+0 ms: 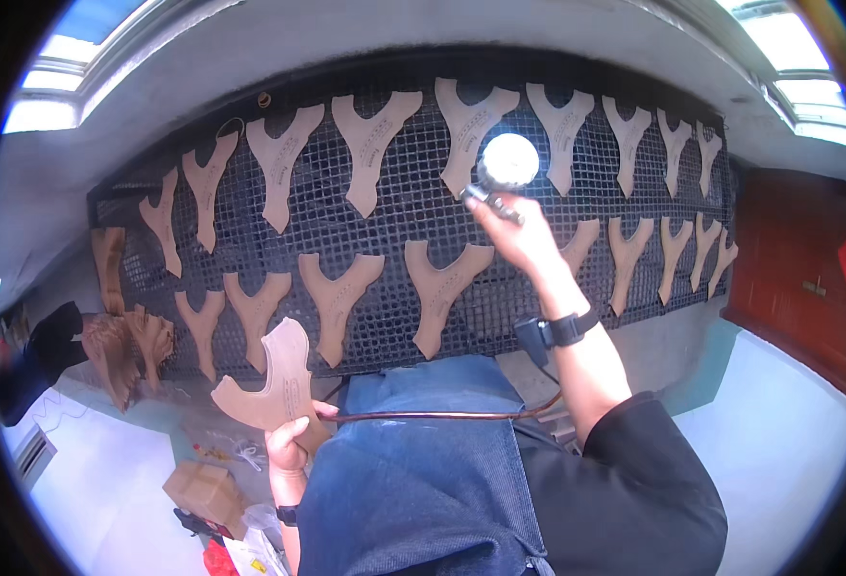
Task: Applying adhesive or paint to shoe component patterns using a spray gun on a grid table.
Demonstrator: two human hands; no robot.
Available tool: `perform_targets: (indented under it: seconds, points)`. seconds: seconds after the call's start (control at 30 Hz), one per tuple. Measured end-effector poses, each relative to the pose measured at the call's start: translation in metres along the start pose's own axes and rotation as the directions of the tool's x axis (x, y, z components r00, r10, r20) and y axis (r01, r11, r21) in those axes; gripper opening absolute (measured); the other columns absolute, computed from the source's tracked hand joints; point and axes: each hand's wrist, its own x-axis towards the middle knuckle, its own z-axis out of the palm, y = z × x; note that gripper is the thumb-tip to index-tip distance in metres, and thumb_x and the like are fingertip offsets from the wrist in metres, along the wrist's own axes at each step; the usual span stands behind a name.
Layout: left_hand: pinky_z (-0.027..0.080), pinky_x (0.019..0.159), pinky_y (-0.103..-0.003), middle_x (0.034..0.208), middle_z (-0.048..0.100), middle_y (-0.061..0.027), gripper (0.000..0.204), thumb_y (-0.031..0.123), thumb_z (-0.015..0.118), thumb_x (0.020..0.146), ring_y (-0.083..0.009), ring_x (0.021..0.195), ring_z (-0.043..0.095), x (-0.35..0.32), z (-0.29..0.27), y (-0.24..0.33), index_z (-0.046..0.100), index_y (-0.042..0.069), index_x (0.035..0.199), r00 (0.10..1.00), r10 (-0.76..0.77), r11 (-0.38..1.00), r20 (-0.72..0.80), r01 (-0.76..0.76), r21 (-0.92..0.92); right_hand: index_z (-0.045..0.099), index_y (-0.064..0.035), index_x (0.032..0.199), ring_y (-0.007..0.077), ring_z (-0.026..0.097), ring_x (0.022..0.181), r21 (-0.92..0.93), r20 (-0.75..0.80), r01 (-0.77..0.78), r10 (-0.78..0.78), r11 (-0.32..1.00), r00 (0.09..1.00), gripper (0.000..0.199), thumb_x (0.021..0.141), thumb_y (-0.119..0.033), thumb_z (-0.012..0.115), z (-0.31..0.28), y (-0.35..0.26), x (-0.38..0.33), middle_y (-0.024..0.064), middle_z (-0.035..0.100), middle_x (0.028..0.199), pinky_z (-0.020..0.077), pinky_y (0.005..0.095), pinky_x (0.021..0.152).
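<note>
My left hand (290, 447) grips the narrow stem of a Y-shaped wooden slingshot frame (274, 379), its two prongs pointing up and left. Higher up, my right hand (519, 235) is closed round a small metal spray gun (492, 204), topped by a round, shiny cup (508, 160). The gun is above the dark mesh rack (394, 230), over one of the laid-out slingshot frames (463, 125). A thin brown hose (433, 416) crosses in front of my blue apron (413, 480), from beside my left hand towards my right arm.
Two rows of similar frames (341, 298) lie spaced along the rack. More wooden pieces (111, 355) are bunched at its left end, beside a dark shape (44, 355) I cannot make out. A cardboard box (204, 494) and plastic bags (250, 552) sit lower left. A red-brown panel (797, 269) stands at right.
</note>
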Motion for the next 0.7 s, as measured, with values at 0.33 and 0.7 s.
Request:
perform_targets:
  seconds: [0.33,0.7]
  points:
    - [0.058,0.087,-0.044,0.132,0.060,-0.0200,0.078,0.021,0.069,0.070,-0.0337,0.094,0.070,0.004,-0.004,0.005,0.050,-0.009,0.139,0.998,-0.039,0.999,0.053,0.039,-0.001,0.078,-0.0106,0.100,0.0285,0.075,0.084,-0.063,-0.036,-0.055,0.053,0.997,0.998,0.040,0.093,-0.049,0.071,0.002,0.009,-0.038,0.0140,0.075,0.085,0.0568,0.0389,0.077]
    - [0.055,0.092,-0.046,0.100,0.072,-0.0278,0.066,0.022,0.065,0.074,-0.0393,0.096,0.071,0.003,0.008,0.007,0.053,-0.012,0.129,0.999,-0.002,0.998,0.032,0.000,0.070,0.078,-0.0117,0.107,0.0337,0.074,0.099,-0.125,-0.196,-0.061,0.036,0.990,0.980,0.044,0.095,-0.052,0.067,-0.052,0.006,0.058,0.0169,0.076,0.097,0.0565,0.0447,0.089]
